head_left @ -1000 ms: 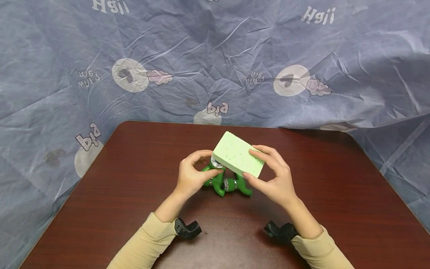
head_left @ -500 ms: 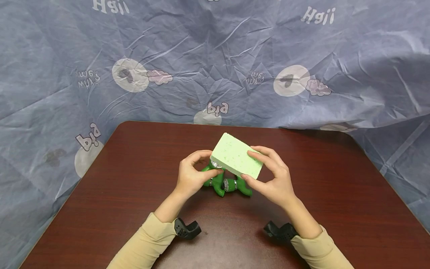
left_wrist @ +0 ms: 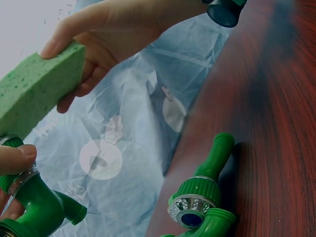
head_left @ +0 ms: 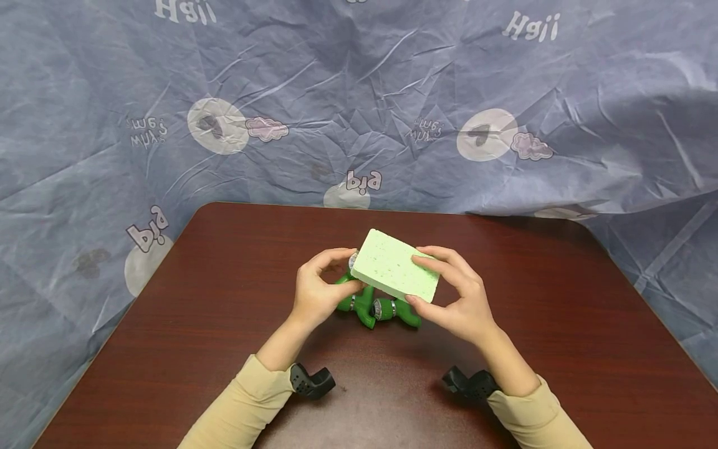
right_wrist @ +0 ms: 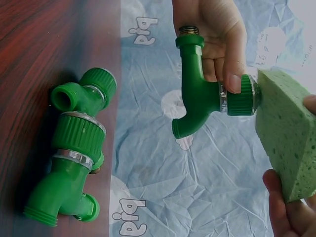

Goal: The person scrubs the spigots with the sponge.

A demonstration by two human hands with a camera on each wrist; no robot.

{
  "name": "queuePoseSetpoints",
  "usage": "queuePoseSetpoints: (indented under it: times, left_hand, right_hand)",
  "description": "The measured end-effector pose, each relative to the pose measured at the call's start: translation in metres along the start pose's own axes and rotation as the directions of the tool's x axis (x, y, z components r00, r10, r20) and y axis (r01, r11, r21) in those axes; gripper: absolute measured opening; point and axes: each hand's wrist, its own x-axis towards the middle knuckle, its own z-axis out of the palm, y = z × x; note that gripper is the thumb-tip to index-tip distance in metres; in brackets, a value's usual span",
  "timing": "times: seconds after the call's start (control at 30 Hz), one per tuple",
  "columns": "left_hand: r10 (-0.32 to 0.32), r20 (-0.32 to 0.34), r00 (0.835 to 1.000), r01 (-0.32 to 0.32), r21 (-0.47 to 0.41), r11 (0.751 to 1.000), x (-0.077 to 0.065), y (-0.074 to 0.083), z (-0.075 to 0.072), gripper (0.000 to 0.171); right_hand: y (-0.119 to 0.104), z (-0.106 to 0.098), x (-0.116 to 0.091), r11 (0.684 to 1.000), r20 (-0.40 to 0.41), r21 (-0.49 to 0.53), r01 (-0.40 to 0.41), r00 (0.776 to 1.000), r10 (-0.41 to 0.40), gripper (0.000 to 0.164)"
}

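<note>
My left hand pinches a green plastic water tap by its ribbed knob, thumb on the knob's side. In the right wrist view its brass threaded end points up and its spout hangs down. A pale green sponge block is gripped by my right hand between thumb and fingers. One face of the sponge touches the silver-rimmed end of the knob. In the head view the sponge hides much of the held tap. Both things are raised above the table.
Two more green taps, one nearer and one behind it in the right wrist view, lie close together on the dark red-brown table below the hands. A wrinkled blue-grey printed cloth hangs behind the table's far edge.
The sponge has shifted a little down and left across the knob's end, tilting slightly. The tap's silver end has turned up and left, and my left hand has moved marginally left.
</note>
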Motion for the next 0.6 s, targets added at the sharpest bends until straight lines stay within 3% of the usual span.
queuePoseSetpoints:
  times: [0.27,0.5,0.6]
  left_hand:
    - [-0.021,-0.022,1.000,0.021,0.007,1.000,0.002,-0.003,0.000,0.043]
    - [-0.018,-0.049,0.999,0.019,0.017,1.000,0.003,-0.001,-0.002,0.041]
    - [-0.006,-0.058,0.998,0.006,-0.006,1.000,0.003,-0.010,-0.002,0.042]
  right_hand:
    - [0.001,-0.002,0.001,0.997,-0.074,-0.065,-0.045,0.996,0.040,0.043]
    - [0.003,-0.006,0.002,0.997,-0.063,-0.057,-0.047,0.997,0.043,0.043]
    - [0.003,-0.007,0.002,0.994,-0.089,-0.079,-0.071,0.994,0.064,0.042]
